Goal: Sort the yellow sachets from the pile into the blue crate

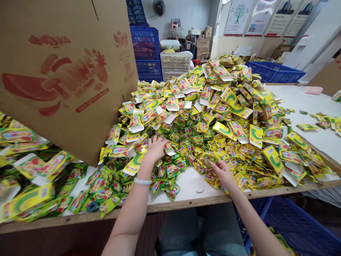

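A large heap of small yellow boxes [223,131] and loose candy packets [172,170] covers the white table. My left hand [157,147], a pale bangle at its wrist, reaches palm down onto the heap with its fingers stretched out. Beside its fingertips is a small box [169,149]; whether they touch it I cannot tell. Near the table's front, my right hand [223,172] pinches a small green candy packet [209,160] between thumb and fingers. Green packets lie mostly around my left hand, yellow packets [242,165] around my right.
A big cardboard carton [80,46] leans over the heap on the left. A dark ring [92,206] lies by the wooden table edge [186,204]. Blue crates [147,46] are stacked behind; another blue crate [277,73] stands at the back right, and one [295,224] sits below the table.
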A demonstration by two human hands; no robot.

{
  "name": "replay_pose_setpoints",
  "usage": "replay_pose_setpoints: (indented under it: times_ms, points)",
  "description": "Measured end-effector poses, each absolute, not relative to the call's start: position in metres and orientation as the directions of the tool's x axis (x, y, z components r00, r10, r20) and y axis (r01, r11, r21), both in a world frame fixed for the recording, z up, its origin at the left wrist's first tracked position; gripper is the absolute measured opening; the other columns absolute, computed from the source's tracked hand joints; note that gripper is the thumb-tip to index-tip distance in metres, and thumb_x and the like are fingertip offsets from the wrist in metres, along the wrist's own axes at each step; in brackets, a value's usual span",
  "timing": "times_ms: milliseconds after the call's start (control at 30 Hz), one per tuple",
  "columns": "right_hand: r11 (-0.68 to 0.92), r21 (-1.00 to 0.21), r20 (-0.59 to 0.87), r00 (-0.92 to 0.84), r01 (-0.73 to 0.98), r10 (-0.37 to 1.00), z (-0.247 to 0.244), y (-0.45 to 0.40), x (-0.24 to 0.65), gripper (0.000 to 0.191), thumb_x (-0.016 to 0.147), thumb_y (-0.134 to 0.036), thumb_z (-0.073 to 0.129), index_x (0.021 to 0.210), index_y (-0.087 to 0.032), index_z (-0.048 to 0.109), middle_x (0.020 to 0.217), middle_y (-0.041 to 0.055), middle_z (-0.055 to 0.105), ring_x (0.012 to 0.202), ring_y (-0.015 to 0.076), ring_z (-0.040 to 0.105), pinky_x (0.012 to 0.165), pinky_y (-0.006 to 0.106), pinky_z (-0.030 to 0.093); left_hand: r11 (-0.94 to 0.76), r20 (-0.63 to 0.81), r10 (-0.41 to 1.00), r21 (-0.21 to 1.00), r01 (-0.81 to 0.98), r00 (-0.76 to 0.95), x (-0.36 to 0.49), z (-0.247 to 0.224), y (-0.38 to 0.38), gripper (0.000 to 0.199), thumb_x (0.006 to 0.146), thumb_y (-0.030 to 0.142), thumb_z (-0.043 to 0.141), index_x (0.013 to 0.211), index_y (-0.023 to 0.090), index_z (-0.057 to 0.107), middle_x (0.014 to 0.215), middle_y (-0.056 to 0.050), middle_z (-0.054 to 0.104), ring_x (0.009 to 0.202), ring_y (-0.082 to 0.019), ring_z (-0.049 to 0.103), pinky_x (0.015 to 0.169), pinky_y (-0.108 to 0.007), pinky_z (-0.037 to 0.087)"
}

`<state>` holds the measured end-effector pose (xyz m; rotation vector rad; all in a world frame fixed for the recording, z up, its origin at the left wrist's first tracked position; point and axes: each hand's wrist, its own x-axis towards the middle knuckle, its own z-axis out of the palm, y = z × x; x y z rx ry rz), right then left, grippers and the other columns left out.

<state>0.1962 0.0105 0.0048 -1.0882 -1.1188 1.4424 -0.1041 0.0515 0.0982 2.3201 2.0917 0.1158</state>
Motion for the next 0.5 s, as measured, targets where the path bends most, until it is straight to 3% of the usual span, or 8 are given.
replay_pose_setpoints:
  times_ms: [167,333,433,500]
  points:
    - [-0.143,-0.967,-0.111,-0.157,-0.209,0.981,0.004,0.006,0.197,0.040,0.070,-0.052,0.082,0.092,-0.021,0.071,0.079,0.0041,0.074,0.063,0.0181,0.068,0.051,0.027,0.054,-0.046,0.202,0.978,0.003,0.999,0.044,-0.093,0.105,0.051,0.042,0.069,0.005,0.063,0.110,0.014,0.064,0.135,-0.022,0.051,0.137,-0.039,0.037,0.114,-0.053,0.026]
    - [-0.159,-0.915,-0.060,-0.266,-0.371,0.962,0.026,-0.004,0.180,0.038,0.068,-0.048,0.085,0.095,-0.024,0.072,0.102,0.0037,0.075,0.089,0.0220,0.071,0.075,0.037,0.062,-0.184,0.312,0.942,0.157,0.970,0.128,-0.059,0.102,0.045,0.043,0.077,0.008,0.056,0.120,0.010,0.054,0.122,-0.020,0.061,0.124,-0.034,0.051,0.110,-0.048,0.032]
    - [-0.155,-0.865,-0.051,-0.223,-0.477,0.973,0.045,0.000,0.174,0.035,0.066,-0.049,0.086,0.086,-0.024,0.071,0.099,0.0019,0.075,0.093,0.0226,0.071,0.080,0.040,0.063,-0.327,0.300,0.920,0.237,0.915,0.252,-0.024,0.085,0.036,0.058,0.073,0.005,0.057,0.130,0.007,0.049,0.124,-0.022,0.061,0.121,-0.036,0.053,0.110,-0.052,0.032]
    - [-0.132,-0.884,-0.056,-0.179,-0.449,0.982,0.055,0.006,0.180,0.033,0.068,-0.049,0.085,0.084,-0.023,0.072,0.094,0.0022,0.075,0.092,0.0226,0.072,0.081,0.040,0.063,-0.400,0.270,0.907,0.314,0.861,0.323,-0.008,0.074,0.028,0.064,0.067,0.008,0.064,0.130,0.009,0.049,0.127,-0.023,0.059,0.124,-0.039,0.051,0.110,-0.053,0.032]
